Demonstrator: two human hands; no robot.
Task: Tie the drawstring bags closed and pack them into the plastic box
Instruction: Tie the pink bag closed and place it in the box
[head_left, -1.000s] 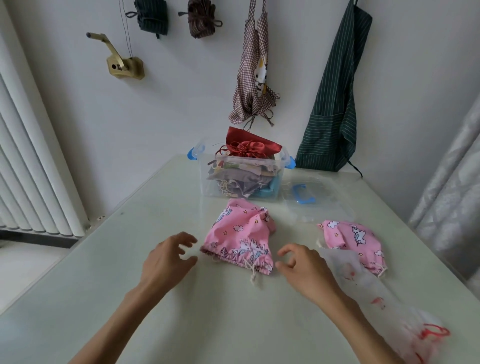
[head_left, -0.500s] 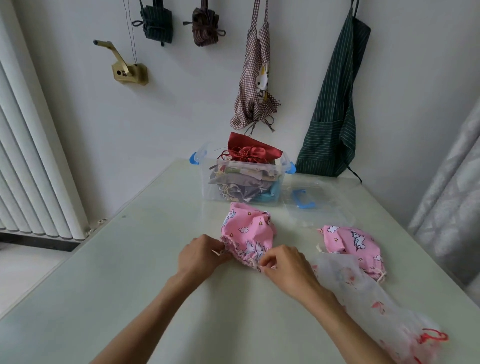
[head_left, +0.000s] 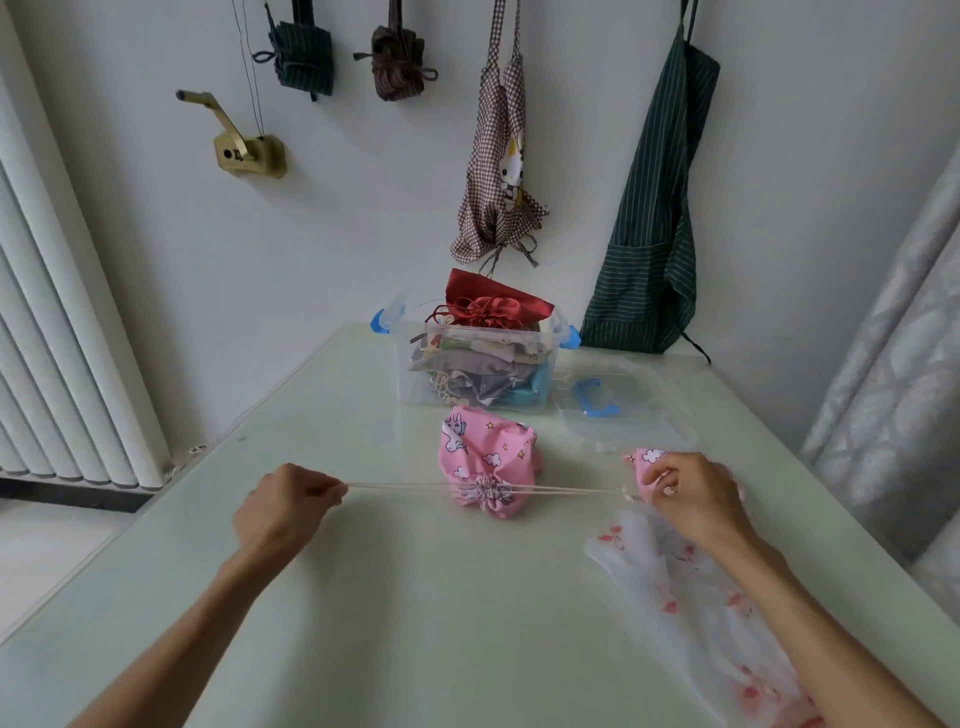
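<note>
left hand (head_left: 283, 512) fisted, right hand (head_left: 693, 496) pinching

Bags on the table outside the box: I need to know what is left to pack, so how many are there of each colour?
Pink bags: 2, one cinched between the hands, left and right, and one behind the right hand
White bags with red print: 1
Total: 3

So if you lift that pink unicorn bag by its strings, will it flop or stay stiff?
Probably flop: the pink unicorn bag is thin cloth, creased and slumped on the table. It looks light and rather empty. It likely won't spill, since the left hand and right hand have pulled the drawstrings taut and its mouth is cinched.
</note>
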